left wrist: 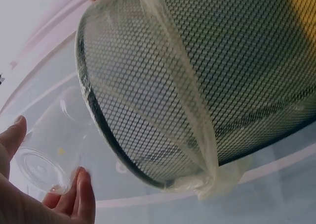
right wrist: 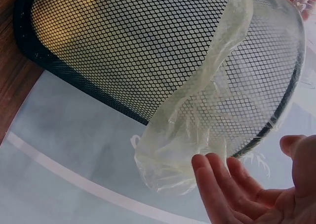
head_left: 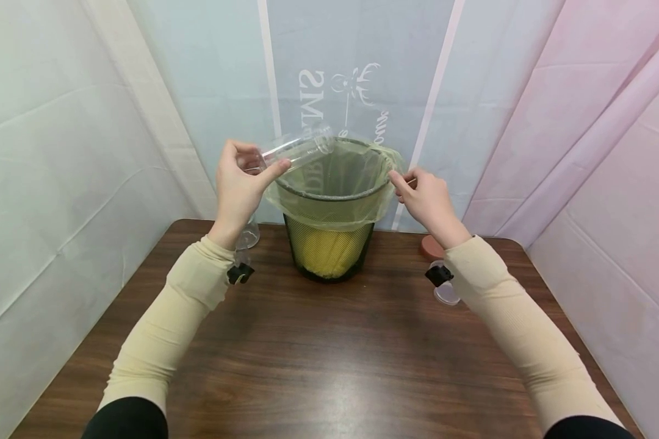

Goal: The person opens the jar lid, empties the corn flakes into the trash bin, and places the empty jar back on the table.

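My left hand [head_left: 240, 183] grips a clear plastic jar [head_left: 299, 149] near its base, fingers and thumb on opposite sides. The jar lies tilted, its far end over the left side of a black mesh bin [left wrist: 247, 61]. A small yellow fleck shows on the jar in the left wrist view. A thin pale-yellow liner [head_left: 329, 210] is folded over the bin's rim, and yellow material [head_left: 329, 250] shows low through the mesh. At the rim's right side, my right hand [head_left: 425, 192] has its fingertips close by the bunched liner, thumb apart from the fingers [right wrist: 217, 179].
The bin stands at the back of the brown wooden table [head_left: 329, 353]. Behind my left wrist is another clear container [head_left: 249, 235]. A reddish round lid [head_left: 431, 248] and a clear round lid [head_left: 447, 294] lie near my right wrist. Fabric curtains [head_left: 208, 79] surround the table.
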The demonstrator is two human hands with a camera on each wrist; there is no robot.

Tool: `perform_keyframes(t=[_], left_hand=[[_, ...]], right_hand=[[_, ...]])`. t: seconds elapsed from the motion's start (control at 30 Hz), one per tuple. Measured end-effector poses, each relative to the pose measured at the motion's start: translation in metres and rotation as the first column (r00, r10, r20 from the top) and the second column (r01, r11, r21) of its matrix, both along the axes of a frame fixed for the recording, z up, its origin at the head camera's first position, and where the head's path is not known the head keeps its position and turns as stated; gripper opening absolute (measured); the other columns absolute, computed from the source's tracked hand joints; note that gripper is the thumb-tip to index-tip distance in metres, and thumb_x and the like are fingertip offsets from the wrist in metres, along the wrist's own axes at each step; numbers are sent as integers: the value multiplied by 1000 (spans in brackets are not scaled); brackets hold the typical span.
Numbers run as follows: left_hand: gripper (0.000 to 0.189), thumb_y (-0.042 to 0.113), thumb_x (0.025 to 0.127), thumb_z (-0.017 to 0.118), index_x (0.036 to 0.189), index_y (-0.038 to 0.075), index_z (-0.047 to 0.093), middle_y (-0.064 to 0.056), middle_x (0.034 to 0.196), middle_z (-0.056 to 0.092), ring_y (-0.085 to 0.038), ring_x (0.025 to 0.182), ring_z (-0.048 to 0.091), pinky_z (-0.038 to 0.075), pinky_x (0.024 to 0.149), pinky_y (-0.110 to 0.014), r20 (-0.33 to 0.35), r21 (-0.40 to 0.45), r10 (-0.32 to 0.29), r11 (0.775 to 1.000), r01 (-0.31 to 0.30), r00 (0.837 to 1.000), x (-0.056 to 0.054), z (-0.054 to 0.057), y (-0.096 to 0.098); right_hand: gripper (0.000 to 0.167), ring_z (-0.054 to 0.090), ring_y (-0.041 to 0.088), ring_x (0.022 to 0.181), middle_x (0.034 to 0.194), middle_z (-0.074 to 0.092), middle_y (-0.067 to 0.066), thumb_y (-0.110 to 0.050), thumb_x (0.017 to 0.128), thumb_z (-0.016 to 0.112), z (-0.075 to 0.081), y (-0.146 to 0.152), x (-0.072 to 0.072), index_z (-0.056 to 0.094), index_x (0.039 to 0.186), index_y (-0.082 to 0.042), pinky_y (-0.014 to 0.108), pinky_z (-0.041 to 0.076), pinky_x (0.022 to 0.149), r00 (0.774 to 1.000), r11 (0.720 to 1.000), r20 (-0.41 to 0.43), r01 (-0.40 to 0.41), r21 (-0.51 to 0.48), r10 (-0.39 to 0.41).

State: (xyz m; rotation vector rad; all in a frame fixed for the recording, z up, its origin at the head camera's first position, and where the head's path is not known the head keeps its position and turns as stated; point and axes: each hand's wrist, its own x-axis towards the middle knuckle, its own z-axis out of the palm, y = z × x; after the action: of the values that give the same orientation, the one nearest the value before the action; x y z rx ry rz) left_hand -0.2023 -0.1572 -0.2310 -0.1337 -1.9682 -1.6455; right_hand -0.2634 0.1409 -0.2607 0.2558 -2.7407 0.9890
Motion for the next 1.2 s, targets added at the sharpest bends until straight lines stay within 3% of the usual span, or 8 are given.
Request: perform_keyframes(t=[0.17,0.33,0.43,0.73,0.93,1.2], left_hand=[[51,16,69,85,104,7,49,-13,102,66,-18,90,64,52,84,-26,-51,66,-30,997,33,998,-11,-14,-4],[52,9,66,86,102,5,48,-22,109,65,-31,99,64,52,86,-26,-77,120,-72,990,80,994,2,-6,3],[51,4,66,84,101,3,48,-24,109,64,-32,97,64,52,86,-26,-87,134,-81,987,92,993,8,-4,6],[59,6,65,86,110,8,48,-15,108,65,-21,94,63,51,84,-24,-118,154,-65,985,83,991,-8,-23,-1],[66,5,68,83,128,7,54,-19,115,62,-24,100,63,50,93,-28,-151,139,-74,986,95,986,-6,-26,-2],[58,1,70,81,123,1,56,-16,117,60,-33,108,59,50,94,-31,-175,192,-102,972,136,979,-2,-30,-3]], right_hand=[[66,61,31,98,108,66,17,-63,92,40,-1,4,4,57,117,-4,46,48,83,1000,1000,12,-19,22,19],[66,56,32,114,121,61,18,-62,92,42,-2,7,7,54,122,-5,47,46,93,998,997,40,-60,42,58],[65,56,31,115,122,61,18,-62,92,43,-3,7,10,53,124,-6,47,46,94,996,996,47,-82,37,81],[59,58,30,114,120,62,16,-57,92,47,-8,8,15,54,121,-6,46,47,92,993,994,51,-105,14,104],[55,58,31,113,121,61,17,-53,93,50,-10,11,18,53,121,-6,47,48,92,994,994,45,-104,10,104],[59,57,32,115,125,59,17,-55,92,49,-17,14,23,51,125,-5,48,46,93,991,993,72,-113,23,111]])
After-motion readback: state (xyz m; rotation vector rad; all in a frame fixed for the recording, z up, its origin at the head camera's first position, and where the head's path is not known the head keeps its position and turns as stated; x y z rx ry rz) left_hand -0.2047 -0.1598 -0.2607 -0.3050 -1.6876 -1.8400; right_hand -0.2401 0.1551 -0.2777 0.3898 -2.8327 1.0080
